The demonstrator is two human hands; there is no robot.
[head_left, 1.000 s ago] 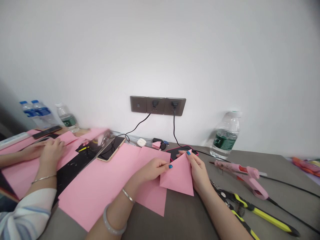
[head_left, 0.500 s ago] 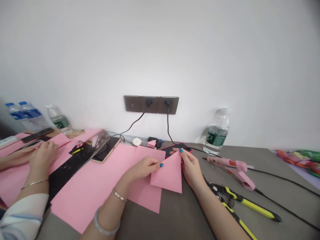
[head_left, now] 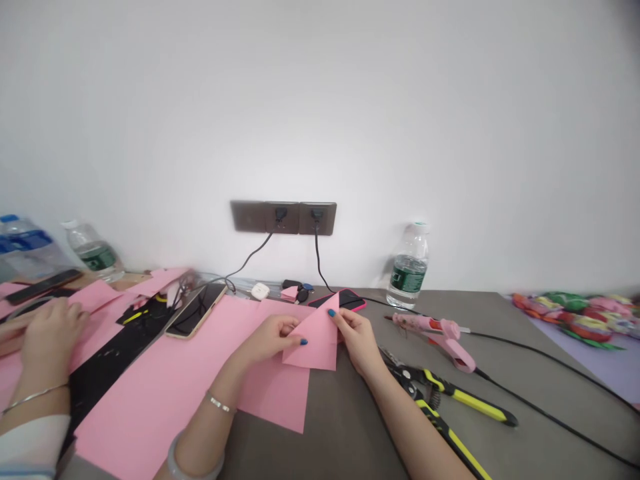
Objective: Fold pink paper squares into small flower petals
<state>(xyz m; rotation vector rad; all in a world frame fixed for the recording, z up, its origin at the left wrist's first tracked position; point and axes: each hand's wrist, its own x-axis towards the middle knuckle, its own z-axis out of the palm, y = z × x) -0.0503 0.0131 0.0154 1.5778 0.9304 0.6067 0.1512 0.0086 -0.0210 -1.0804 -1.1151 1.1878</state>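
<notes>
A folded piece of pink paper (head_left: 316,343) is held up between my two hands, with one corner pointing upward. My left hand (head_left: 273,339) pinches its left edge, thumb on the front face. On the right, my right hand (head_left: 356,333) grips it near the top corner, thumb in front and the other fingers partly hidden behind. Below and to the left lie larger pink sheets (head_left: 165,393), partly covered by my left forearm. A phone with a pink-red case (head_left: 353,301) rests on the table behind the folded paper.
Right of my arm are yellow-black pliers (head_left: 450,393) and a pink glue gun (head_left: 435,330) with its cord. A water bottle (head_left: 409,267) stands by the wall. Another phone (head_left: 197,310) lies left. A co-worker's hands (head_left: 53,333) work over pink paper at far left.
The view has turned right, so things sit further left in the picture. Both my hands still hold the paper, and its folded flap now lies at a different slant.
</notes>
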